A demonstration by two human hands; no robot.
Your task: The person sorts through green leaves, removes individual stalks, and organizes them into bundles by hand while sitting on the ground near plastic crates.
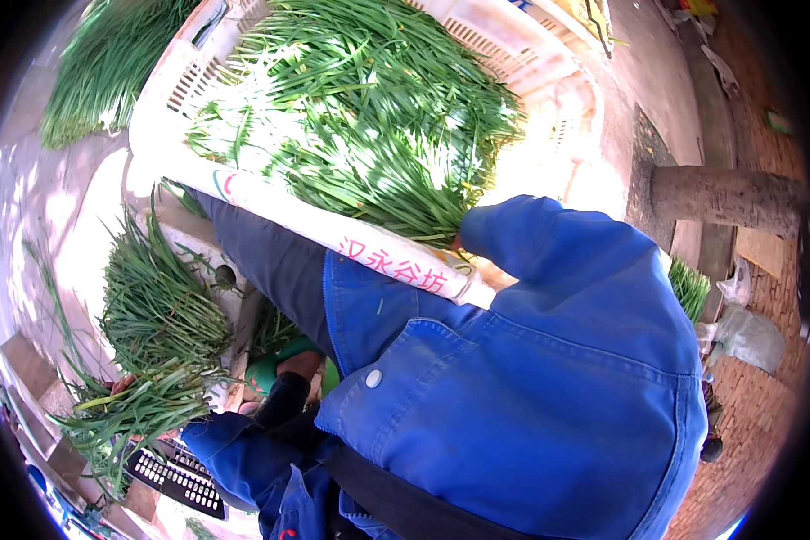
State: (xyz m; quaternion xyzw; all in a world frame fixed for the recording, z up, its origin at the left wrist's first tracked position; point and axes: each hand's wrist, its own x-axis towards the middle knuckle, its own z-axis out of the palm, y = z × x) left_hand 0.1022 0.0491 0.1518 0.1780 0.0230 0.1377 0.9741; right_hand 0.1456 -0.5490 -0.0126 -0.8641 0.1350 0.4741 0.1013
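Observation:
A white plastic crate (283,211) stands in front of me, heaped with long green chives (360,108). At its near right rim, my right hand (457,242) reaches to the edge of the heap. Only a sliver of it shows past the blue sleeve, and its fingers are hidden. Low on the left, my left hand (164,436) is closed around a loose bunch of chives (153,405), whose leaves cover most of the fingers. Just beyond that bunch lies another thick pile of chives (157,306).
More chives (108,63) lie on the paving at the far left. A black slotted basket (178,481) sits below my left hand. My dark trouser leg (270,256) runs along the crate. On the right are a tree trunk (729,193) and a clear plastic bag (751,337).

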